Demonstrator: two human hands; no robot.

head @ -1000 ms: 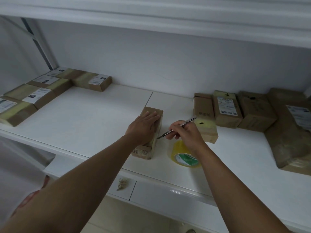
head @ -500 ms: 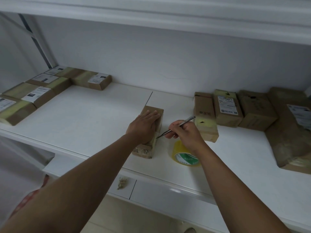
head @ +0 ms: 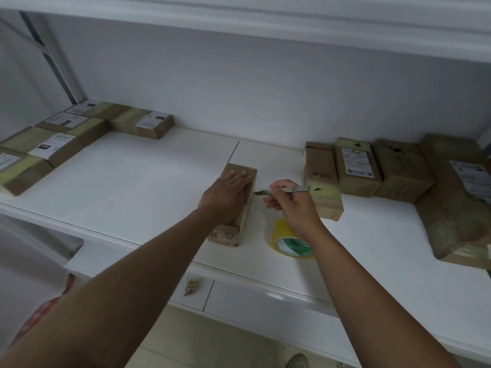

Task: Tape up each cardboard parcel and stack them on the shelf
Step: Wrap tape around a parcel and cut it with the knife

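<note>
A small cardboard parcel (head: 244, 221) lies on the white shelf (head: 138, 187), with yellowish tape down its right side. My left hand (head: 225, 195) presses flat on its top, fingers straight. My right hand (head: 292, 201) grips a slim metal knife (head: 281, 191) like a pen. Its blade tip points left at the parcel's right edge, touching or nearly so. A roll of yellow tape (head: 291, 240) with a green-and-white core lies flat just below my right wrist.
Several taped, labelled parcels (head: 66, 134) sit in rows at the shelf's left end. Several more parcels (head: 372, 168) stand at the right, with a large one (head: 457, 197) at the far right. A lower ledge (head: 239, 296) holds a scrap of debris (head: 191, 285).
The knife has lowered from a steep slant to nearly level, and its tip has shifted a little toward the parcel's far end. My left hand stays pressed on the parcel.
</note>
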